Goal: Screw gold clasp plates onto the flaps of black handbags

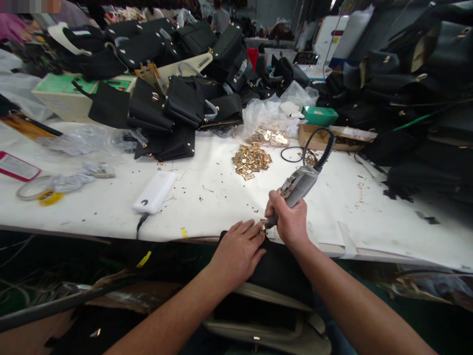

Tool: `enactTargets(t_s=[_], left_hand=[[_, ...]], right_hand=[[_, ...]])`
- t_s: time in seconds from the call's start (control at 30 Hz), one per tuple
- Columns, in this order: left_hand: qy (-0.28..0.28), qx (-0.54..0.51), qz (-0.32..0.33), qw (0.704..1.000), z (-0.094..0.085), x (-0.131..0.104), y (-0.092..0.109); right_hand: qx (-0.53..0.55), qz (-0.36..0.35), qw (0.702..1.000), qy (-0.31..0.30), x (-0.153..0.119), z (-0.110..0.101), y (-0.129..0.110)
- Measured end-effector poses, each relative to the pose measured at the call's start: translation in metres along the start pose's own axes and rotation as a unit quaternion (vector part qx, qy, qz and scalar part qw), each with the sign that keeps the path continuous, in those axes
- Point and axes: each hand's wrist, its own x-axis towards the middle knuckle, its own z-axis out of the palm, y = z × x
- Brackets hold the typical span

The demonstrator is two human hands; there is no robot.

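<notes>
My right hand (290, 217) is wrapped round a grey powered screwdriver (301, 185), its cable looping up from the back end. The tool's tip points down and left at a small gold metal clasp (262, 225) near the edge of a black bag flap (281, 259). Spread over that flap, my left hand (238, 251) lies with its fingers stretched out, the fingertips against the clasp. Below my hands the bag's open body (258, 291) shows a beige-edged mouth; it rests toward my lap. The exact contact of tip and clasp is too small to make out.
A heap of gold fittings (251, 160) lies on the white table (207, 207), with more in a plastic bag (268, 135) behind. A white power bank (155, 191) with a cable sits left. Black bags (186, 101) pile up behind, near a green box (320, 115).
</notes>
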Motion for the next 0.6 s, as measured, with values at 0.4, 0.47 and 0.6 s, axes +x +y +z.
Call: enactTargets(t_s=[0.4,0.47,0.6], left_hand=[[-0.005,-0.031,-0.023,0.999,0.003,0.003,-0.001],[-0.004,-0.037,-0.028,0.999,0.003,0.003,-0.001],[0.014,-0.040,-0.041,0.998,0.004,0.002,0.000]], right_hand=[[-0.128,-0.033,0.985,-0.114,-0.003,0.009,-0.011],[-0.130,-0.046,0.979,-0.149,-0.002,0.012,-0.013],[-0.102,-0.060,0.969,-0.218,-0.002,0.018,-0.018]])
